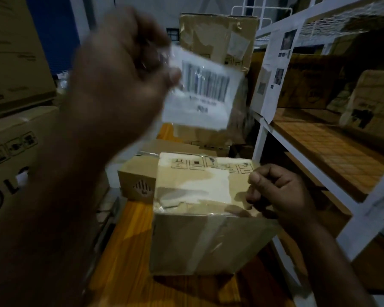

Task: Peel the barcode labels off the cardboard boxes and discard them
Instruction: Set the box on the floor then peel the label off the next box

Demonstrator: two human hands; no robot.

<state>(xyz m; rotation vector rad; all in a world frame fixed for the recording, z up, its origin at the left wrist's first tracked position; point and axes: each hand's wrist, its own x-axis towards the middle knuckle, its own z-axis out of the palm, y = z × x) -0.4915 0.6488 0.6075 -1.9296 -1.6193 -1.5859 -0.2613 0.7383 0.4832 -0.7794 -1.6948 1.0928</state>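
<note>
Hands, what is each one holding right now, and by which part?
The left hand pinches the peeled barcode label by its left edge. The right hand grips the cardboard box at its upper right edge.

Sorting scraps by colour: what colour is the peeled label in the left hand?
The label is white with black barcode bars; the head view shows it best.

Left hand [120,69] motion-blurred; label [200,94] small print unreadable, perhaps digits
</note>
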